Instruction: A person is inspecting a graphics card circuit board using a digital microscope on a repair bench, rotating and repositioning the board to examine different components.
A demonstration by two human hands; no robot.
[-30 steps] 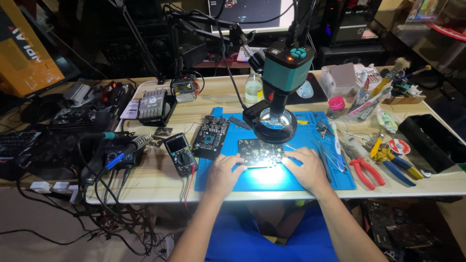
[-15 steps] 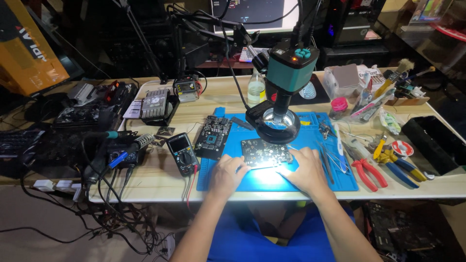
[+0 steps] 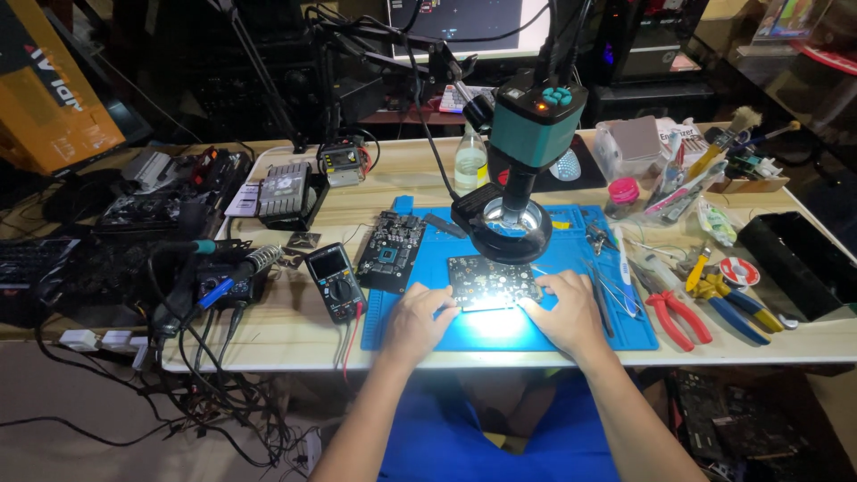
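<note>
The small circuit board (image 3: 493, 282) lay mid-frame on the blue mat (image 3: 571, 335), under the microscope's ring light (image 3: 512, 220). The left hand (image 3: 418, 321) and right hand (image 3: 566, 312) pinched its edges, fingers curled. The tweezers (image 3: 616, 290) lay just right; a nudge could snag them.

You see a dim room; the round ring lamp (image 3: 511, 219) under the teal microscope camera throws harsh glare onto the dark circuit board (image 3: 493, 282) and the blue rubber mat (image 3: 616, 326). Edges bow slightly and darken.
</note>
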